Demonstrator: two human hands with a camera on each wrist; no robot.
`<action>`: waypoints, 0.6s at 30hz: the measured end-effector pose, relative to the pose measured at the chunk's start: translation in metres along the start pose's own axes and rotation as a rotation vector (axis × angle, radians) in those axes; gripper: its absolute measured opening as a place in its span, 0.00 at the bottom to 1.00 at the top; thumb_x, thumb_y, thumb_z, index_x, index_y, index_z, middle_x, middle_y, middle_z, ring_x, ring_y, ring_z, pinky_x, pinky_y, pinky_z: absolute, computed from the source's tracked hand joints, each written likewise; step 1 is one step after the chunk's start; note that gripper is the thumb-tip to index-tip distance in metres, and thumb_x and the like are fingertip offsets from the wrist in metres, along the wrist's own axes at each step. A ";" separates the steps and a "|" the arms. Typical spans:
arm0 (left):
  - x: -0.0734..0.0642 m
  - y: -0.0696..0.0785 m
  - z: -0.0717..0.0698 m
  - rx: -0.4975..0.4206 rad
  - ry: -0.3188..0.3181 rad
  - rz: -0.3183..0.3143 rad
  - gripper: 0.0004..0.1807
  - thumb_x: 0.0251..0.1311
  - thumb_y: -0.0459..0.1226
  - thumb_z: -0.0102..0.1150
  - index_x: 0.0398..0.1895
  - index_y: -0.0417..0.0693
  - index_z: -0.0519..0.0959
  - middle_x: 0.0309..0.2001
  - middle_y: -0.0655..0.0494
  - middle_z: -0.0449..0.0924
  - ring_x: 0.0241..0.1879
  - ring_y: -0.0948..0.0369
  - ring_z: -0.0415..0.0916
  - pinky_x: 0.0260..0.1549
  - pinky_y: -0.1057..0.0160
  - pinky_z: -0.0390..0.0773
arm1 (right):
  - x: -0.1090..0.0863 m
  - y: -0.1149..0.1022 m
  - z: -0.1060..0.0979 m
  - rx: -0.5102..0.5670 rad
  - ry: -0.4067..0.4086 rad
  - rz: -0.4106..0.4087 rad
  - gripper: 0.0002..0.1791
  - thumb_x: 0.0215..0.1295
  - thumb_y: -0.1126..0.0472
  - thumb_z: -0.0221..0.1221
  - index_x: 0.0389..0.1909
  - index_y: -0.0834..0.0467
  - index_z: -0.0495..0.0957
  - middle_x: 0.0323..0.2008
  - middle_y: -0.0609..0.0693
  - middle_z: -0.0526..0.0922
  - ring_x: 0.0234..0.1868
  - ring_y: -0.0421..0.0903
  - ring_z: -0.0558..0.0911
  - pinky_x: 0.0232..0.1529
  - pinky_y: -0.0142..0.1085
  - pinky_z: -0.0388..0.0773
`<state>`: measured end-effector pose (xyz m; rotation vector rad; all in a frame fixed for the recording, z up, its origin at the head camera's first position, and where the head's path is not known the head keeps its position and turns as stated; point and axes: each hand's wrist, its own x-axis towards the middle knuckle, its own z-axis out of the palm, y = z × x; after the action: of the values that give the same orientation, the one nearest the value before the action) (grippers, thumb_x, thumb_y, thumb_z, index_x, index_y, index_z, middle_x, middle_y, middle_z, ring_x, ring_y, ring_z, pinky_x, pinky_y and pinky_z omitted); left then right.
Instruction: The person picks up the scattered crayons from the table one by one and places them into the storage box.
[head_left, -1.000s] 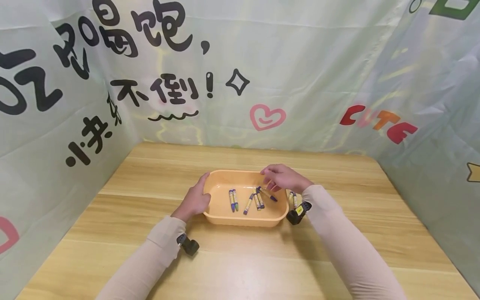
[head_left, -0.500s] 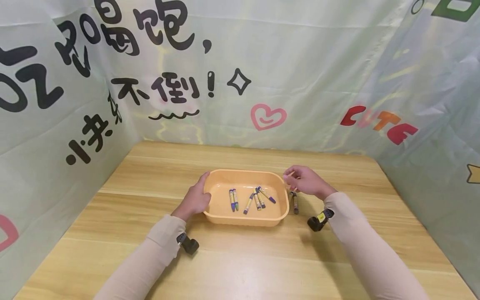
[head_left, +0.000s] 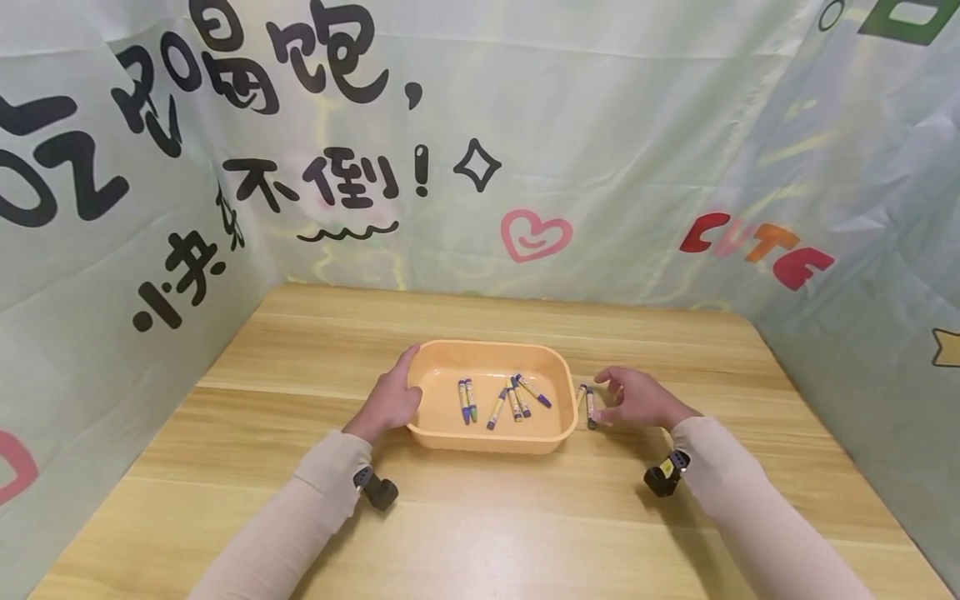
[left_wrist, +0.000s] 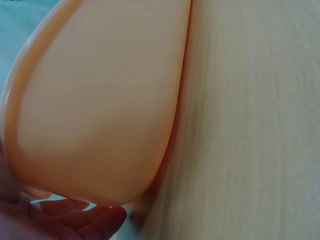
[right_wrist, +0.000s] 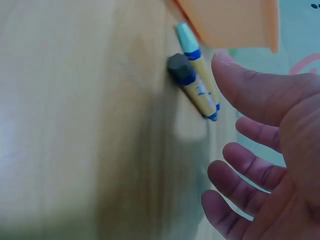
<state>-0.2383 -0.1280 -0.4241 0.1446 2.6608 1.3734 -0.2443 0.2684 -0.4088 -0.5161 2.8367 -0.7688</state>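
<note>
My left hand (head_left: 390,398) grips the left end of an orange plastic basin (head_left: 480,444), with the thumb at its rim. In the left wrist view, the fingers (left_wrist: 102,222) lie against the outside of the basin wall. Several crayons with yellow wrappers lie in the basin, among them a blue one (head_left: 463,402) and a green one (head_left: 471,400). To the right of the basin, a dark crayon (right_wrist: 192,85) and a mint-green crayon (right_wrist: 188,40) lie side by side on the table. My right hand (head_left: 641,402) is beside them, fingers apart and slightly bent, holding nothing.
A wooden table (head_left: 480,525) carries everything. Pale printed cloth (head_left: 615,150) hangs behind it and along both sides. A wrist camera (head_left: 666,475) sits on my right wrist and another camera (head_left: 381,492) on my left.
My right hand has moved from over the basin's right end out to the right, then down beside the two crayons on the table. The left hand and basin have stayed put.
</note>
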 end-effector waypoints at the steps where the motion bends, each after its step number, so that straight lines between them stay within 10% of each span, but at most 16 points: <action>1: 0.000 0.000 0.000 0.004 -0.001 -0.002 0.40 0.62 0.28 0.41 0.78 0.51 0.43 0.58 0.30 0.71 0.15 0.60 0.70 0.18 0.63 0.76 | -0.001 0.001 0.001 -0.001 0.005 0.009 0.28 0.51 0.53 0.72 0.47 0.66 0.76 0.35 0.56 0.78 0.36 0.52 0.79 0.38 0.48 0.78; 6: 0.000 0.000 -0.002 0.021 0.009 0.001 0.40 0.62 0.27 0.42 0.78 0.50 0.44 0.61 0.29 0.68 0.20 0.58 0.76 0.22 0.62 0.78 | 0.000 0.001 0.008 -0.008 0.032 0.060 0.12 0.61 0.53 0.64 0.30 0.58 0.77 0.26 0.48 0.77 0.30 0.46 0.75 0.33 0.41 0.74; 18: 0.000 0.002 0.000 0.003 0.007 0.007 0.40 0.62 0.27 0.42 0.78 0.49 0.44 0.64 0.29 0.64 0.23 0.55 0.79 0.23 0.60 0.80 | 0.013 -0.002 0.018 -0.041 -0.011 0.137 0.13 0.60 0.56 0.60 0.18 0.56 0.76 0.18 0.46 0.74 0.20 0.42 0.70 0.20 0.33 0.66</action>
<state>-0.2383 -0.1267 -0.4229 0.1495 2.6713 1.3741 -0.2517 0.2537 -0.4242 -0.3265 2.8474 -0.6815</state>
